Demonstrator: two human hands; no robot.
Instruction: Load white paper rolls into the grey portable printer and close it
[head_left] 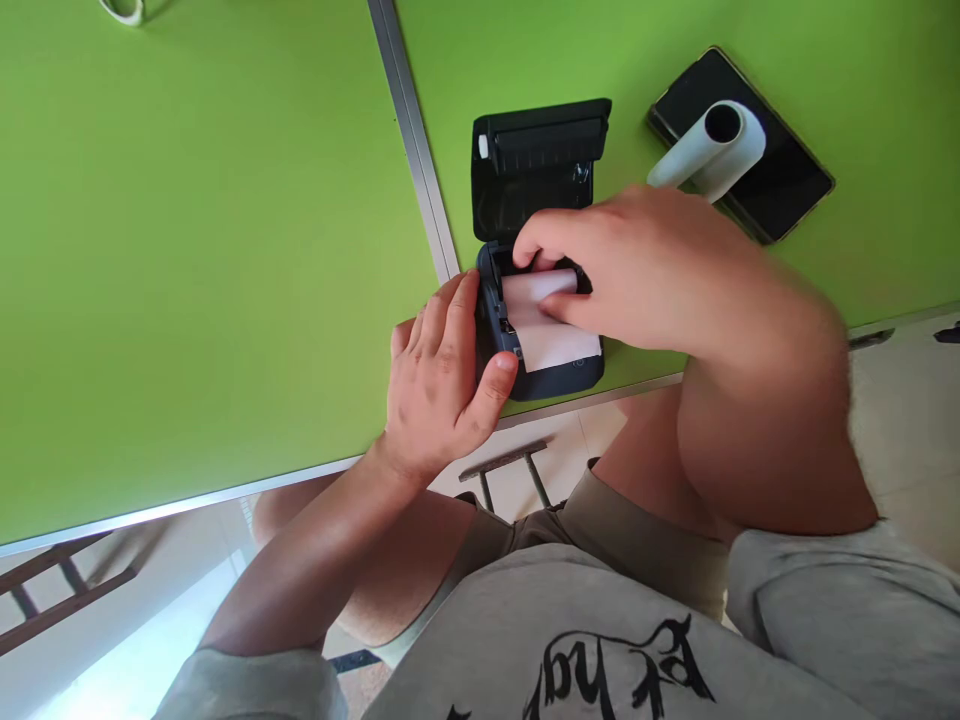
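A small dark-blue portable printer (pixel 553 383) sits near the front edge of the green table with its black lid (pixel 536 180) raised. Inside its compartment lies a roll of white paper (pixel 555 335), whose loose end hangs over the printer's front. My left hand (pixel 442 375) grips the printer's left side, fingers along the wall and thumb on the front corner. From the right, my right hand (pixel 630 265) reaches into the compartment, with its thumb pressed on the paper roll and its fingers curled at the far side. Those fingertips are partly hidden.
Right of the printer, a black phone (pixel 787 160) lies on the table with a curled piece of white backing paper (pixel 739 150) on it. A metal seam (pixel 412 130) crosses the green table (pixel 225 250). At the far left edge is a white ring-shaped object (pixel 131 15).
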